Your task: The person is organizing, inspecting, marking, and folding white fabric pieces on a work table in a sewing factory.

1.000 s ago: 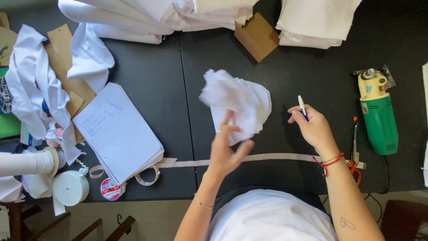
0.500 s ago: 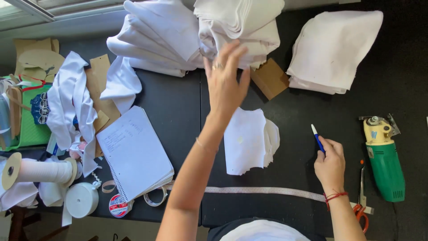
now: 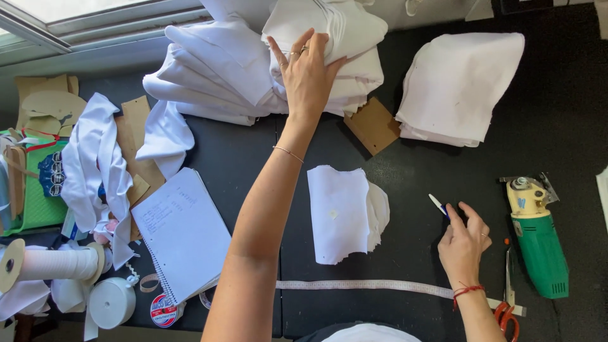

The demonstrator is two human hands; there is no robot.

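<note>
The left hand (image 3: 308, 73) is reaching far up the worktop (image 3: 253, 158) and is lying flat, fingers spread, on top of the big pile of folded white cloth (image 3: 253, 69) by the window. It is pressing on the top piece, not pinching it yet, as far as the picture shows. The right hand (image 3: 464, 244) is resting low on the worktop with its fingers curled around a small blue and white pen (image 3: 438, 204).

To do this bit well, the fingers should probably be hooking just one piece at its edge, so the rest of the pile is not sliding off.

Between the two hands a small white cut piece (image 3: 345, 212) is lying flat. Below it a measuring tape (image 3: 361, 286) is stretching across. A green cutting machine (image 3: 538, 237) is sitting to the right, and a spiral notebook (image 3: 183, 234) to the left.
</note>
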